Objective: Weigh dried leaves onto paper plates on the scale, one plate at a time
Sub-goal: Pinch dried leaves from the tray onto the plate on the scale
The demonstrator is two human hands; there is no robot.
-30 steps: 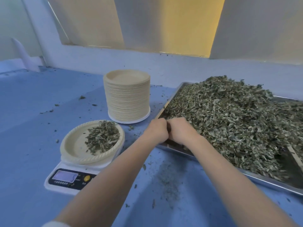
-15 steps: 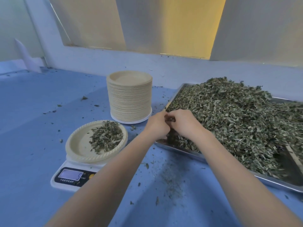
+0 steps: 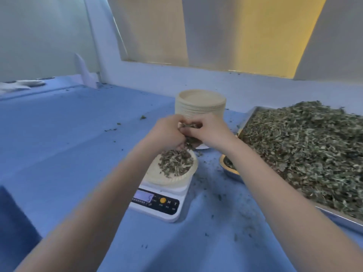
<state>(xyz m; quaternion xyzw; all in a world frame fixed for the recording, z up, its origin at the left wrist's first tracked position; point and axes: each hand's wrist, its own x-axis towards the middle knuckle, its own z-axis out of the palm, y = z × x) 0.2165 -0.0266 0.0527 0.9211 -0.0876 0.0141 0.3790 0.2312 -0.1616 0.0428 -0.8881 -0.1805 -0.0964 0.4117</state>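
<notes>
Head view: your left hand (image 3: 167, 132) and right hand (image 3: 210, 130) meet above the paper plate (image 3: 157, 173) on the scale (image 3: 163, 201), fingers curled around a clump of dried leaves (image 3: 189, 127). Your wrists hide the plate's far rim. Scale display blurred, unreadable. Plate stack (image 3: 200, 105) behind; tray (image 3: 306, 152) cut off right on the bench (image 3: 78, 144).

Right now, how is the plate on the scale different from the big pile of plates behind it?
The plate on the scale is a single plate; the stack of plates is many piled high. The plate on the scale holds dried leaves; the stack's top plate is bare. The plate rests on the scale; the stack stands on the blue table. Both are cream and round.
</notes>
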